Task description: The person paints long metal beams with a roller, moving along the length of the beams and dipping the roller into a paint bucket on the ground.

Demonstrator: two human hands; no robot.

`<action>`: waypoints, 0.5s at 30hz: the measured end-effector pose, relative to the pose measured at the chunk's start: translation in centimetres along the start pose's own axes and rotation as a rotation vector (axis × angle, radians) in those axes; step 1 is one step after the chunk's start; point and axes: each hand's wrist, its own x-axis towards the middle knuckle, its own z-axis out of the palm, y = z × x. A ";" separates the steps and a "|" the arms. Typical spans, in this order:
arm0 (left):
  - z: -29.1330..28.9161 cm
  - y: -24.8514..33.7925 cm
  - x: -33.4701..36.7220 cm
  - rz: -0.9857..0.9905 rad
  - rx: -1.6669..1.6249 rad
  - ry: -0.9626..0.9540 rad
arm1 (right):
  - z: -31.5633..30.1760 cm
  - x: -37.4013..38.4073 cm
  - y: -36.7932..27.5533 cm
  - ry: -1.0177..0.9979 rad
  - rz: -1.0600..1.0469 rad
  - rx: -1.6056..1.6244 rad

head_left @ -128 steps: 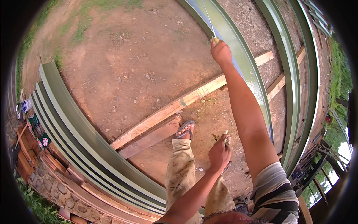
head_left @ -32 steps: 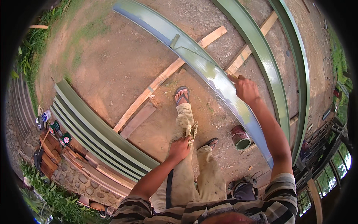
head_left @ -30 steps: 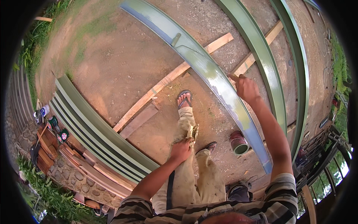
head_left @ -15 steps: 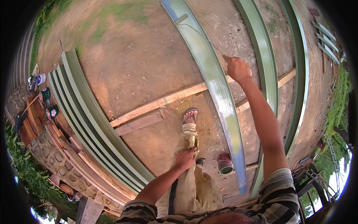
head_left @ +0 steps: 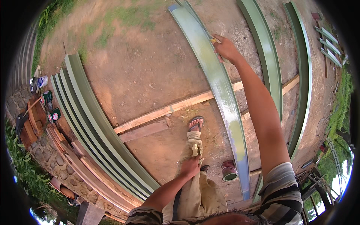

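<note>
My right hand (head_left: 226,50) is closed round the yellowish handle of a paint roller (head_left: 212,38). Its thin rod runs up along the far end of a long metal beam (head_left: 221,88); the roller head is not clearly visible at the upper edge. Wet-looking green paint covers much of this beam, with bluish areas at both ends. My left hand (head_left: 191,166) is closed in front of my knee, by the beige trousers (head_left: 195,137). A small pale piece shows beyond its fingers; I cannot tell whether it is cloth or an object.
Wooden battens (head_left: 165,108) lie under the beams. Two green beams (head_left: 268,56) stand to the right, and several stacked ones (head_left: 97,120) to the left. A paint can (head_left: 229,171) sits beside the near end of the painted beam. More cans (head_left: 47,97) stand by the stone wall.
My right hand has moved slightly up and left with the roller, whose head has slid from the beam's face toward the upper edge. My left hand stays by the knee.
</note>
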 end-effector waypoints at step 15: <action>-0.6 -1.6 -1.2 -0.065 -0.175 0.094 | 4.7 3.3 -0.4 0.090 0.005 -0.155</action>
